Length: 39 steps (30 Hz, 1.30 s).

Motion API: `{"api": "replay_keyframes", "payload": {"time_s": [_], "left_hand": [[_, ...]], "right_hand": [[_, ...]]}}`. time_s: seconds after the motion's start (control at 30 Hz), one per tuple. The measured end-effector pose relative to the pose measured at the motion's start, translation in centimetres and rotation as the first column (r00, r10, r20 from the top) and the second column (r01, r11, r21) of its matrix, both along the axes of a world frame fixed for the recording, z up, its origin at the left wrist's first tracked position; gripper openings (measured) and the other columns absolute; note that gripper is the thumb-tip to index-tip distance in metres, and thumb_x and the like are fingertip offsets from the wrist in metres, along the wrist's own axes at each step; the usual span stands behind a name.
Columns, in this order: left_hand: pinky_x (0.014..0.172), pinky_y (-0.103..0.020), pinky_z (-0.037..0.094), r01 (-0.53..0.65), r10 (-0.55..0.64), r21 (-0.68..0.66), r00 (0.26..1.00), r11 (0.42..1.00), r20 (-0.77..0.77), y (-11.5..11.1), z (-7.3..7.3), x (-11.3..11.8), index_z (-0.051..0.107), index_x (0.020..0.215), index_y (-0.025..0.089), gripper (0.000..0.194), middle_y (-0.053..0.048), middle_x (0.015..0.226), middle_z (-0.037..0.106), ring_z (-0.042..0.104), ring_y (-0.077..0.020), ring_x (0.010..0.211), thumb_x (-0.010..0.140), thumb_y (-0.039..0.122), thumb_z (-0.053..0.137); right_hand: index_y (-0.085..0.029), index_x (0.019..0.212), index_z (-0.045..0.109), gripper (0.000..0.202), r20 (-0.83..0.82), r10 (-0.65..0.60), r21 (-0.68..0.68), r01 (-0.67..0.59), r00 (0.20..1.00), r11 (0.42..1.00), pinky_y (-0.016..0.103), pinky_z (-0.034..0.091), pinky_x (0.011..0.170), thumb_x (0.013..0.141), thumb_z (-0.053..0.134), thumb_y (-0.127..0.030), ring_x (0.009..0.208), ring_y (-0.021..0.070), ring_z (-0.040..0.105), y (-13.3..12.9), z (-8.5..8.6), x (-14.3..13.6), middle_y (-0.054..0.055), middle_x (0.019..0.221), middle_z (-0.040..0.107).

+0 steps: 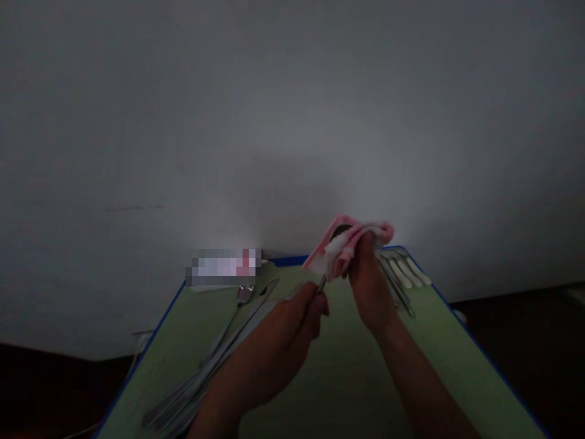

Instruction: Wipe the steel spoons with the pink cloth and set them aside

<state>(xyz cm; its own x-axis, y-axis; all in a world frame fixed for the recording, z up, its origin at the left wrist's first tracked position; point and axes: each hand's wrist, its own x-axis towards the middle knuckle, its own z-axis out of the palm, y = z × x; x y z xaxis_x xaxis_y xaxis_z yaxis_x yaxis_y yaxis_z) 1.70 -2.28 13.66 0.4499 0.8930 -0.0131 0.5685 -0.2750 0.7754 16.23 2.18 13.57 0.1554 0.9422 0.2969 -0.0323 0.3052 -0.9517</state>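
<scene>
My left hand [297, 323] is closed around the thin metal handle of what looks like a spoon [340, 231]. Its dark rounded end lies within the folds of a pink and white cloth [340, 250]. My right hand [369, 280] grips that cloth from the right, bunched around the spoon's upper part. Both hands are raised above the far half of the green tabletop [338, 378]. My left forearm covers part of a bundle of long metal cutlery [201, 372] lying on the table.
At the right edge of the table, several cutlery pieces with white handles [409, 271] lie beside plain metal ones [400, 292]. A blurred-out white packet [219, 268] sits at the back left. Behind the blue table rim [292, 261] rises a grey wall [292, 122].
</scene>
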Motion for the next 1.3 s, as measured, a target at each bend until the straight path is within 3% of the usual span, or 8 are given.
{"api": "replay_keyframes", "payload": {"time_s": [0.27, 0.53, 0.6, 0.73, 0.87, 0.97, 1.13, 1.3], "left_hand": [[0.061, -0.028, 0.040, -0.016, 0.016, 0.002, 0.997, 1.000, -0.077, -0.5, 0.5, 0.8, 0.048, 0.089, 0.022, 0.031, 0.001, 0.074, 0.058, 0.052, -0.0149, 0.065, 0.097, 0.043, 0.027], [0.070, -0.029, 0.043, 0.034, -0.014, 0.086, 0.975, 0.996, -0.221, -1.2, 1.3, -1.4, 0.056, 0.093, 0.025, 0.029, -0.001, 0.088, 0.066, 0.060, -0.0167, 0.078, 0.095, 0.042, 0.034], [0.064, -0.028, 0.043, 0.027, 0.010, 0.118, 0.954, 0.993, -0.300, -1.4, 1.8, -2.0, 0.058, 0.086, 0.025, 0.029, 0.000, 0.078, 0.066, 0.061, -0.0167, 0.070, 0.093, 0.043, 0.036], [0.054, -0.026, 0.040, 0.047, 0.023, 0.181, 0.931, 0.982, -0.364, -1.4, 2.9, -2.8, 0.058, 0.072, 0.022, 0.038, 0.001, 0.063, 0.063, 0.059, -0.0154, 0.059, 0.093, 0.044, 0.035], [0.054, -0.025, 0.041, -0.032, 0.118, 0.305, 0.956, 0.952, -0.269, -1.5, 3.2, -2.9, 0.062, 0.075, 0.022, 0.036, 0.001, 0.064, 0.066, 0.059, -0.0135, 0.055, 0.092, 0.043, 0.038], [0.052, -0.024, 0.041, -0.075, 0.151, 0.331, 0.966, 0.941, -0.209, -1.7, 3.3, -2.5, 0.065, 0.077, 0.023, 0.037, 0.001, 0.063, 0.066, 0.058, -0.0128, 0.052, 0.092, 0.043, 0.038], [0.047, -0.022, 0.040, -0.123, 0.190, 0.334, 0.966, 0.934, -0.174, -2.2, 4.0, -2.4, 0.067, 0.070, 0.022, 0.041, 0.002, 0.053, 0.063, 0.055, -0.0118, 0.046, 0.090, 0.045, 0.040], [0.050, -0.025, 0.044, -0.172, 0.253, 0.394, 0.953, 0.903, -0.166, -3.0, 4.4, -2.3, 0.070, 0.068, 0.023, 0.041, 0.000, 0.055, 0.064, 0.056, -0.0136, 0.047, 0.088, 0.048, 0.043]], "right_hand": [[-0.018, 0.092, 0.060, 0.032, -0.058, 0.143, -0.035, -0.146, 0.988, 0.989, 0.024, 0.046, 0.063, 0.079, 0.058, -0.047, 0.070, 0.0128, 0.056, 0.0, 0.1, -0.2, 0.002, 0.080, 0.062], [-0.021, 0.097, 0.061, 0.019, 0.309, 0.378, 0.067, -0.417, 0.873, 0.907, 0.027, 0.047, 0.081, 0.086, 0.053, -0.034, 0.087, 0.0131, 0.059, -0.3, 1.2, 4.6, 0.001, 0.094, 0.064], [-0.023, 0.110, 0.056, 0.024, 0.393, 0.425, 0.043, -0.478, 0.815, 0.877, 0.027, 0.047, 0.083, 0.086, 0.053, -0.028, 0.093, 0.0139, 0.059, -1.0, 1.7, 5.7, 0.002, 0.103, 0.063], [-0.023, 0.109, 0.057, 0.028, 0.578, 0.436, -0.031, -0.515, 0.690, 0.857, 0.030, 0.047, 0.084, 0.081, 0.059, -0.019, 0.097, 0.0163, 0.059, -2.3, 2.7, 6.9, 0.005, 0.106, 0.062], [-0.023, 0.105, 0.058, 0.035, 0.567, 0.233, 0.051, -0.316, 0.790, 0.947, 0.031, 0.048, 0.080, 0.073, 0.069, -0.020, 0.093, 0.0170, 0.060, -2.8, 3.4, 6.5, 0.003, 0.103, 0.065], [-0.024, 0.106, 0.058, 0.036, 0.508, 0.131, 0.138, -0.230, 0.851, 0.963, 0.030, 0.049, 0.080, 0.072, 0.069, -0.018, 0.093, 0.0169, 0.061, -3.0, 3.8, 5.9, 0.003, 0.103, 0.065], [-0.025, 0.118, 0.054, 0.040, 0.484, 0.363, 0.047, -0.438, 0.796, 0.898, 0.024, 0.051, 0.073, 0.080, 0.058, -0.014, 0.094, 0.0145, 0.062, -3.8, 4.1, 5.0, 0.005, 0.113, 0.063], [-0.024, 0.103, 0.063, 0.025, 0.478, 0.396, 0.056, -0.478, 0.784, 0.877, 0.022, 0.051, 0.063, 0.079, 0.063, -0.020, 0.078, 0.0124, 0.063, -3.5, 4.1, 5.1, 0.002, 0.098, 0.068]]}}
